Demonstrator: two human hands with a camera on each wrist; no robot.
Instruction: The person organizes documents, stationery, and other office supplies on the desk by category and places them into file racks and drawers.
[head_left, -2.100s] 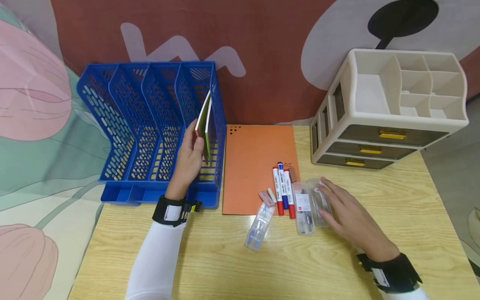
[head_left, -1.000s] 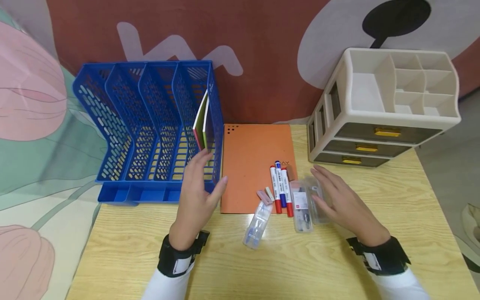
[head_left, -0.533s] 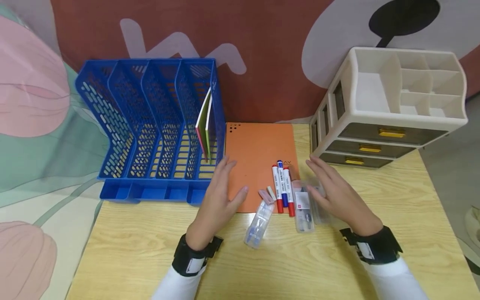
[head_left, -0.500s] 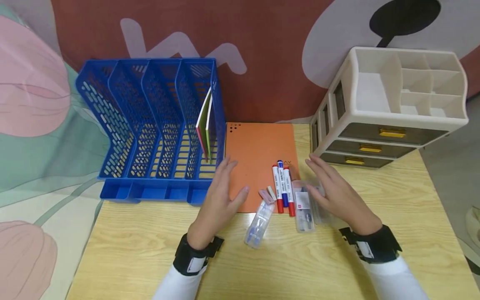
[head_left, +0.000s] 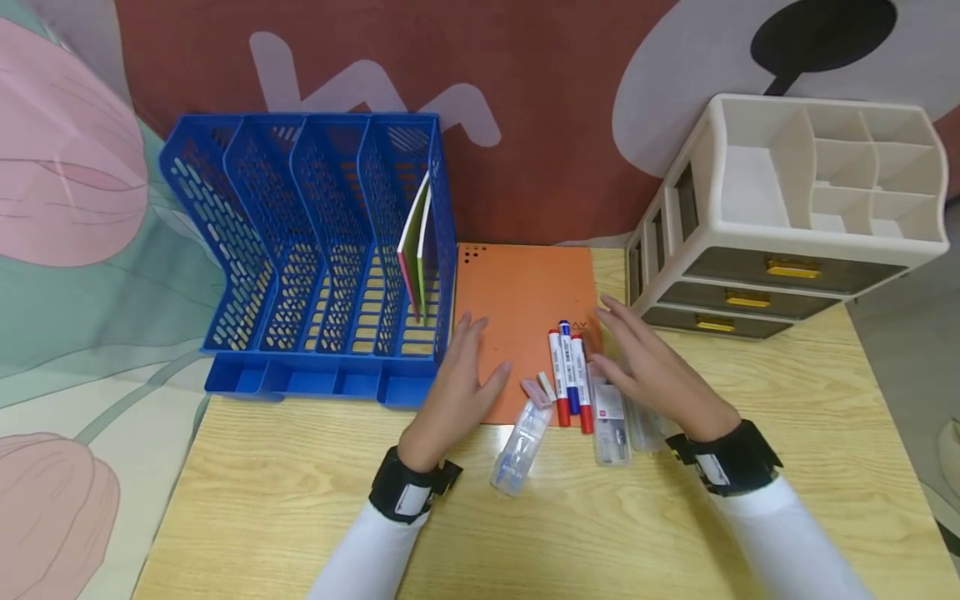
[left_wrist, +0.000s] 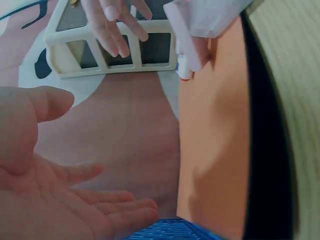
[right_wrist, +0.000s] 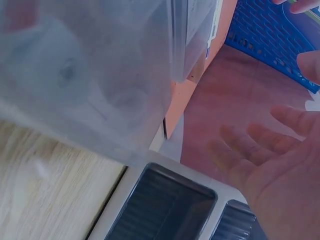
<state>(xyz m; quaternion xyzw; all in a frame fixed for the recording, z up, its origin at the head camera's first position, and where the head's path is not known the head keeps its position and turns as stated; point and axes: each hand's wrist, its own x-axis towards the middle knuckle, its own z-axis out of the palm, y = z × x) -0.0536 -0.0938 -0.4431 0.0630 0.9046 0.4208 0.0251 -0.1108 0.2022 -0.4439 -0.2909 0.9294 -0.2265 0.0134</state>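
Observation:
My left hand [head_left: 453, 396], fingers extended and thumb apart, hovers above the left edge of the orange folder [head_left: 510, 317] and holds nothing. Over the clear plastic cases my right hand [head_left: 660, 371] also hovers with straight fingers and nothing in it. Two red markers and a blue marker [head_left: 572, 392] lie on the folder, between the hands. Beside them are a pink eraser [head_left: 535, 392] and a small whitish piece [head_left: 547, 385]. One clear case [head_left: 612, 429] bears a white label; another clear case [head_left: 648, 429] is partly hidden under my right hand. A clear packet [head_left: 521, 450] lies nearer the front.
A blue file rack [head_left: 300, 362] stands at the left, with thin booklets [head_left: 414, 250] leaning in its rightmost slot. At the right stands a cream drawer organizer [head_left: 825, 237] with open compartments on top. Bare wooden table [head_left: 555, 542] runs along the front.
My left hand has let go of the booklets, left them in the rack and moved right and toward me. My right hand has shifted left and slightly forward.

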